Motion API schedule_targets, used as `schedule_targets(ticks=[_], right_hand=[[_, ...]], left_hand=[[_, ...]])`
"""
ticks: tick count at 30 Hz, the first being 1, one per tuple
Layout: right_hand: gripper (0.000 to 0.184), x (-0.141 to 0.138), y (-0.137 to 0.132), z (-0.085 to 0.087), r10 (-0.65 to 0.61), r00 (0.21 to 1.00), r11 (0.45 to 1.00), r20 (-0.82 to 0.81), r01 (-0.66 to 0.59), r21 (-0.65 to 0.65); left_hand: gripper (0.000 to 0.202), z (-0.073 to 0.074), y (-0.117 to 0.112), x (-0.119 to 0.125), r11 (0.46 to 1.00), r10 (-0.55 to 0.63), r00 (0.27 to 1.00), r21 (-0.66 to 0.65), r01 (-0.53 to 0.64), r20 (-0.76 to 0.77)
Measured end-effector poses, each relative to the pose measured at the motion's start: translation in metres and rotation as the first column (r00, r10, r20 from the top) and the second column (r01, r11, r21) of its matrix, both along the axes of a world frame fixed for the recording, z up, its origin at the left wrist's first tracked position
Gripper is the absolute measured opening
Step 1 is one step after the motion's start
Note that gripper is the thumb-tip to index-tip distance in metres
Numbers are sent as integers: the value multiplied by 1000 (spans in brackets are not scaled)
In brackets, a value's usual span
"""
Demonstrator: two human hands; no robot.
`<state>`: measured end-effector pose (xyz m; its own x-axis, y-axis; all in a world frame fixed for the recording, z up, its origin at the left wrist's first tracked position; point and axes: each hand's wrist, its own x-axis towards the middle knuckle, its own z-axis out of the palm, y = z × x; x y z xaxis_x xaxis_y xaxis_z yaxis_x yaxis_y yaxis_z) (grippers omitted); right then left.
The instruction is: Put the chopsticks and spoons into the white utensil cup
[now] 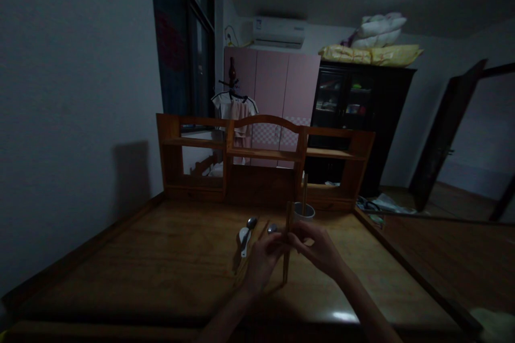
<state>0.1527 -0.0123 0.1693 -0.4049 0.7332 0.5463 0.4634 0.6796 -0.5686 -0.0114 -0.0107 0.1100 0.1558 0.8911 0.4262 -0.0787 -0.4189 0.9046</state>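
Over the wooden desk, my left hand (pixel 262 260) and my right hand (pixel 316 244) meet around a pair of chopsticks (pixel 286 268) held nearly upright. Fingers of both hands are closed on them at mid-length. Just behind my right hand stands a white cup (pixel 308 215) with more chopsticks (pixel 304 190) upright in it. To the left of my hands lies a white spoon (pixel 243 238), with a dark metal spoon (pixel 251 223) partly over it. Another metal spoon (pixel 272 228) shows just behind my left hand, its handle hidden. Thin sticks lie beside the spoons, partly covered by my left hand.
A wooden shelf unit (pixel 263 155) rises along the back of the desk (pixel 161 257). The wall (pixel 80 118) borders the desk's left side, and a raised edge (pixel 410 273) runs along its right. Pink and black cabinets stand beyond. The room is dim.
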Motion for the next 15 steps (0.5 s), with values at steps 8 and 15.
schedule_targets(ticks=[8, 15], right_hand=[[22, 9, 7, -2, 73, 991, 994, -114, -82, -70], [22, 10, 13, 2, 206, 947, 939, -247, -262, -221]], left_hand=[[26, -6, 2, 4, 999, -20, 999, -26, 19, -32], [22, -6, 1, 4, 999, -35, 997, 19, 36, -71]])
